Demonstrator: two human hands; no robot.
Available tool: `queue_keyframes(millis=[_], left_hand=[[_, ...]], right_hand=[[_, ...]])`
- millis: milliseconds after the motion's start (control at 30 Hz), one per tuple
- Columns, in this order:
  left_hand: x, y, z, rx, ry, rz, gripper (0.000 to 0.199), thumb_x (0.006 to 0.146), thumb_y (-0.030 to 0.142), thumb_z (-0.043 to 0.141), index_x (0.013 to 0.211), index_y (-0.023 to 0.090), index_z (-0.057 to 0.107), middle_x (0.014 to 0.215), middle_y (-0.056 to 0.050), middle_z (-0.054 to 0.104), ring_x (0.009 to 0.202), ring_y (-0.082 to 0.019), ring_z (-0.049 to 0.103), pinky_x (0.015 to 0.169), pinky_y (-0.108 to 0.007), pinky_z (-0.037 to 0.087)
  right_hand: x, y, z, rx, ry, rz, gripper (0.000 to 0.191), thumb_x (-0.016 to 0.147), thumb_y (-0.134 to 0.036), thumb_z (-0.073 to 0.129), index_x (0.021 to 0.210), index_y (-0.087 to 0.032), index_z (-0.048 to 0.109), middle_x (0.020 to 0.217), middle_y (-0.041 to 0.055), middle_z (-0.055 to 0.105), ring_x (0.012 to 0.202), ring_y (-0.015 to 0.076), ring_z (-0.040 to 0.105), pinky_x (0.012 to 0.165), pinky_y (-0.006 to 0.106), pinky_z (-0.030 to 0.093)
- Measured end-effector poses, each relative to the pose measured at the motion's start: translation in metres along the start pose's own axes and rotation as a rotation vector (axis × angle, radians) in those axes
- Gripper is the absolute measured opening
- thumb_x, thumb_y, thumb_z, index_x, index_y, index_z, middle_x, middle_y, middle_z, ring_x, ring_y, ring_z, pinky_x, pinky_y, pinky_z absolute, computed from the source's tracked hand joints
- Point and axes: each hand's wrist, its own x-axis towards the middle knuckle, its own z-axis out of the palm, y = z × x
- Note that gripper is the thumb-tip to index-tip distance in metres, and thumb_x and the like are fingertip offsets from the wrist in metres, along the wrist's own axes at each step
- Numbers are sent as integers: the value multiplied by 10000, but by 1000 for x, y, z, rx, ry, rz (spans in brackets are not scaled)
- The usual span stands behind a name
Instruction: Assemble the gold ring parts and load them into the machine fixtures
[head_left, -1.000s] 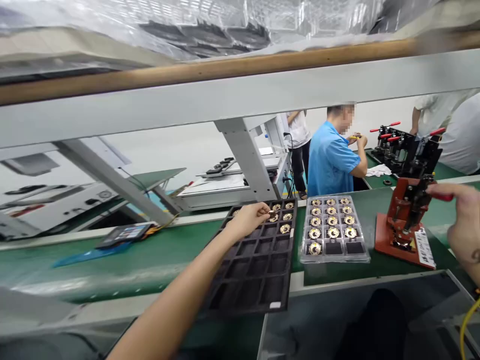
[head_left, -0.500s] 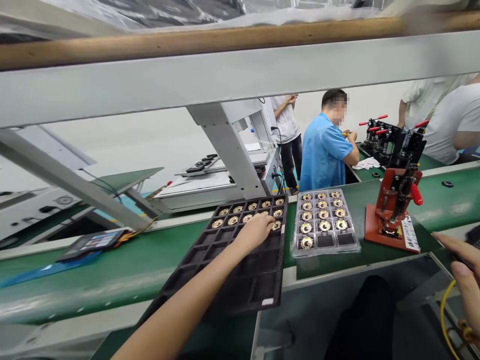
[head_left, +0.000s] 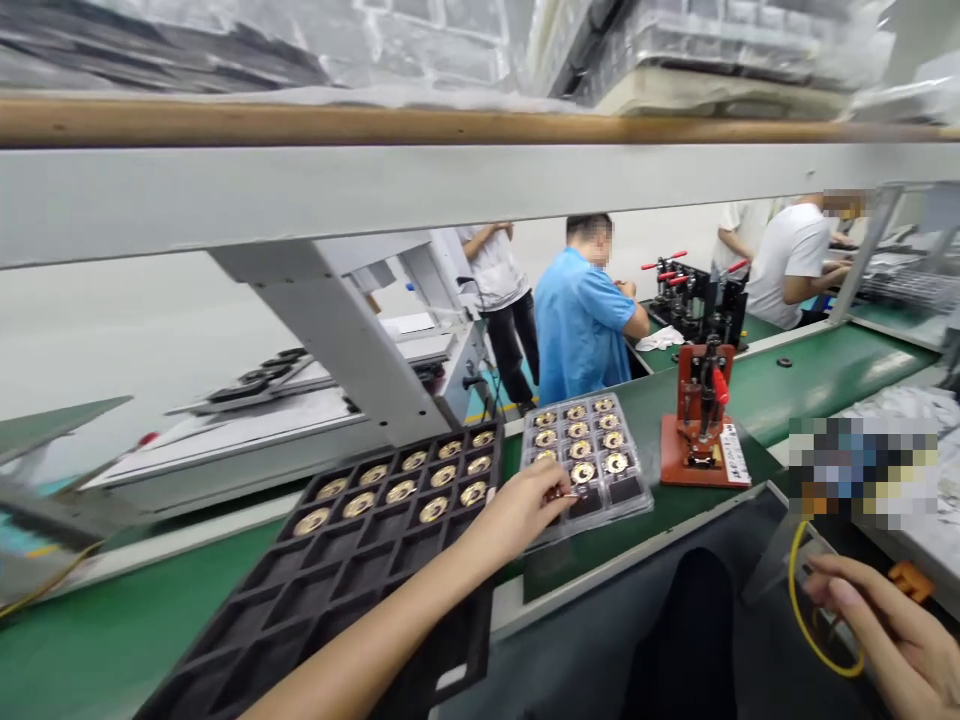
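Observation:
My left hand (head_left: 536, 505) reaches over the front left corner of a clear plastic tray (head_left: 637, 505); its fingers are pinched on a small round metal part (head_left: 561, 494), mostly hidden by them. Several gold round parts (head_left: 583, 471) sit in that tray's pockets. Left of it lies a black compartment tray (head_left: 352, 598), with gold rings (head_left: 433, 509) in its far pockets and bare near pockets. At the lower right, my right hand (head_left: 877, 620) is raised beside a yellow cable (head_left: 806, 625), fingers curled with thumb near the fingertips; what lies between them is unclear.
A red toggle press (head_left: 701, 420) stands right of the clear tray on the green bench. A white beam (head_left: 450, 185) crosses above. Beyond sit a person in blue (head_left: 581, 320) and black clamp fixtures (head_left: 686, 300). White bags (head_left: 915, 420) lie at right.
My left hand has moved right, from the black tray to the clear tray, with a small part in its fingers. The view has turned right; more of my right hand shows.

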Motion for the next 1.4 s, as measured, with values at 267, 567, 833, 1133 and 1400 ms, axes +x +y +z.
queue_keyframes(millis=[267, 567, 833, 1133, 1400], left_hand=[[61, 151, 36, -166, 305, 1046, 191, 1065, 103, 495, 1171, 176, 637, 1061, -119, 744, 1001, -215, 727, 876, -319, 612], [105, 246, 70, -294, 243, 1403, 230, 1103, 164, 436, 1151, 149, 661, 1005, -138, 773, 967, -240, 747, 863, -363, 644], [149, 367, 115, -393, 62, 1500, 362, 1044, 207, 570, 1406, 213, 571, 1277, -151, 696, 1166, -276, 697, 997, -406, 601], [217, 596, 171, -182, -370, 1240, 294, 934, 335, 729, 1138, 125, 754, 1196, -148, 738, 1143, -318, 692, 1036, -408, 528], [243, 665, 205, 166, -636, 1160, 280, 1000, 404, 704, 1113, 148, 715, 1132, -70, 737, 1009, -234, 718, 909, -434, 607]], right_hand=[[22, -75, 18, 457, -203, -87, 699, 869, -415, 829, 1490, -294, 533, 1133, 65, 676, 869, 200, 659, 709, 308, 571], [8, -65, -52, 348, 10, 34, 357, 810, -339, 854, 1133, -257, 727, 779, -36, 565, 654, 145, 498, 580, 279, 413], [-47, -22, -144, 140, 423, 206, 372, 790, -300, 812, 1119, -218, 661, 775, -41, 579, 656, 137, 481, 592, 266, 404], [-118, -1, -234, -137, 899, 192, 417, 786, -422, 816, 1129, -241, 663, 824, 1, 662, 659, 181, 567, 614, 320, 514], [-172, 0, -269, -167, 925, 285, 481, 833, -541, 795, 1183, -244, 654, 949, 47, 719, 821, 245, 689, 713, 376, 599]])
